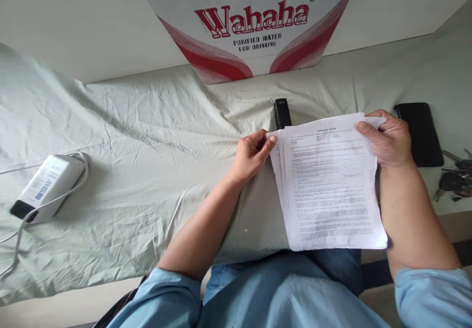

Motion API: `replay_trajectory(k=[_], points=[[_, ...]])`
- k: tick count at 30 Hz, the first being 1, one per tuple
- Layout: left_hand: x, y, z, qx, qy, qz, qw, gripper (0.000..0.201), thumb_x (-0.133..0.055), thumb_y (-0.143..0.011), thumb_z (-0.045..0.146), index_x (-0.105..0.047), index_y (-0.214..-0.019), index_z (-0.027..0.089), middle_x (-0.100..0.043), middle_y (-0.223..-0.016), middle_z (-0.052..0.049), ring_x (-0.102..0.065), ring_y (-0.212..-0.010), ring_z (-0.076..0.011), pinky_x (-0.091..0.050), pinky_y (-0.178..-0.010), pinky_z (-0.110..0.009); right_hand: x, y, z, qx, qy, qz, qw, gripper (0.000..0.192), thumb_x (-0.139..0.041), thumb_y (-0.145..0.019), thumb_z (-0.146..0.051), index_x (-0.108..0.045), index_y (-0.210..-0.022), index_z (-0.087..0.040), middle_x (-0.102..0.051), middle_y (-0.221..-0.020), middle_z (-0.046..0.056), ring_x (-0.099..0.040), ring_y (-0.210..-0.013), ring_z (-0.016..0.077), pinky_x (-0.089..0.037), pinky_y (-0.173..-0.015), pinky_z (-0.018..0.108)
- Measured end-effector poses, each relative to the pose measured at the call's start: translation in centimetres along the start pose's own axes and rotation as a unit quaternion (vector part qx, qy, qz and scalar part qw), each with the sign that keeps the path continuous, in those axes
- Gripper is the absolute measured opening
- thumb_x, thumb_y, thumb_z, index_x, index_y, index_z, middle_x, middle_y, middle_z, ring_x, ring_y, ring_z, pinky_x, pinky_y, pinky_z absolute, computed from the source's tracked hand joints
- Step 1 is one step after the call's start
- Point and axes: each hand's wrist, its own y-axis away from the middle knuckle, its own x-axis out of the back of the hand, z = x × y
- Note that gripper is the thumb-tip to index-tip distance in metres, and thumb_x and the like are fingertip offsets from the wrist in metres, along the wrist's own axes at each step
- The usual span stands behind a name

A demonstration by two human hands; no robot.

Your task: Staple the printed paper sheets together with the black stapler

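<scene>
Far left on the wrinkled sheet point(129, 136) sits a white power adapter point(46, 186) with its cable looped about it, well apart from the action. Moving in, the left hand point(252, 153) pinches the top left corner of the sheaf of papers point(330, 185), thumb and fingers closed on the fanned edges. The sheaf lies over the table's near edge, just below a black stapler point(282, 113). It looks light, floppy and prone to sliding apart, so the corners seem the sound place to grip. The right hand point(387, 138) clamps the top right corner, fingers curled over. Beyond lie a black phone point(420, 134) and keys point(455, 180); a Wahaha box point(250, 20) stands behind.
</scene>
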Motion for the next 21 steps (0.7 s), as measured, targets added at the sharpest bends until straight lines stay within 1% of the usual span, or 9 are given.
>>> replay_trajectory(k=[2,4,7,11,13,16,19,21], points=[[0.1,0.1,-0.2,0.017,0.026,-0.016,0.999,0.067,-0.068,-0.103,0.077,-0.038,-0.073,0.026,-0.031,-0.067,0.005,-0.029,-0.064,-0.0124,-0.024,-0.057,-0.031,0.0,-0.1,0.1,0.012,0.010,0.013,1.000,0.058,-0.109,-0.063,-0.066,-0.074,-0.078,-0.023,-0.059,-0.067,-0.002,-0.047,-0.063,0.0133,-0.036,-0.060,0.033],[0.1,0.1,-0.4,0.029,0.044,-0.025,0.998,0.067,-0.071,-0.101,0.078,-0.039,-0.073,0.026,-0.033,-0.068,0.005,-0.031,-0.064,-0.0126,-0.025,-0.057,-0.031,0.0,-0.2,0.2,0.014,0.007,0.022,1.000,0.057,-0.107,-0.065,-0.069,-0.077,-0.078,-0.022,-0.060,-0.067,-0.002,-0.047,-0.064,0.0137,-0.036,-0.062,0.034],[0.0,0.1,-0.4,0.027,0.056,-0.022,0.998,0.067,-0.070,-0.102,0.080,-0.041,-0.075,0.026,-0.034,-0.067,0.005,-0.031,-0.063,-0.0125,-0.025,-0.056,-0.031,-0.2,-0.4,0.4,0.033,-0.007,0.045,0.998,0.057,-0.105,-0.067,-0.072,-0.081,-0.079,-0.022,-0.064,-0.069,0.000,-0.051,-0.068,0.0152,-0.038,-0.066,0.034],[-0.1,0.1,0.0,0.016,0.051,0.006,0.999,0.067,-0.063,-0.104,0.088,-0.049,-0.081,0.026,-0.038,-0.067,0.004,-0.034,-0.061,-0.0137,-0.028,-0.055,-0.032,-0.6,-0.7,0.5,0.052,-0.045,0.102,0.992,0.056,-0.108,-0.060,-0.068,-0.082,-0.077,-0.022,-0.065,-0.069,0.000,-0.051,-0.067,0.0154,-0.039,-0.066,0.034],[0.0,0.1,0.1,0.010,0.048,0.010,0.999,0.071,-0.061,-0.104,0.091,-0.044,-0.079,0.027,-0.037,-0.066,0.004,-0.035,-0.061,-0.0138,-0.029,-0.054,-0.033,-0.6,-0.8,0.5,0.056,-0.055,0.113,0.990,0.055,-0.110,-0.056,-0.065,-0.081,-0.076,-0.022,-0.066,-0.069,0.000,-0.050,-0.066,0.0146,-0.039,-0.067,0.034],[0.1,0.2,0.3,0.003,0.021,0.000,1.000,0.075,-0.055,-0.105,0.093,-0.035,-0.076,0.027,-0.036,-0.063,0.004,-0.036,-0.059,-0.0135,-0.030,-0.054,-0.033,-0.6,-0.5,0.2,0.054,-0.045,0.102,0.992,0.057,-0.109,-0.056,-0.069,-0.082,-0.076,-0.023,-0.067,-0.069,0.000,-0.052,-0.067,0.0158,-0.040,-0.067,0.034],[0.1,0.2,0.5,-0.010,-0.022,-0.015,1.000,0.075,-0.047,-0.108,0.094,-0.034,-0.075,0.027,-0.038,-0.061,0.004,-0.037,-0.058,-0.0135,-0.032,-0.055,-0.035,-0.9,0.0,-0.2,0.046,-0.022,0.074,0.996,0.056,-0.107,-0.060,-0.071,-0.084,-0.078,-0.024,-0.070,-0.070,0.001,-0.056,-0.068,0.0179,-0.042,-0.066,0.035],[0.1,0.1,0.6,-0.025,-0.038,-0.019,0.999,0.075,-0.043,-0.109,0.094,-0.034,-0.075,0.028,-0.037,-0.061,0.004,-0.034,-0.057,-0.0137,-0.032,-0.056,-0.036,-1.0,0.3,-0.4,0.042,-0.013,0.058,0.997,0.055,-0.107,-0.062,-0.071,-0.084,-0.079,-0.023,-0.072,-0.071,0.002,-0.057,-0.069,0.0179,-0.043,-0.066,0.035]])
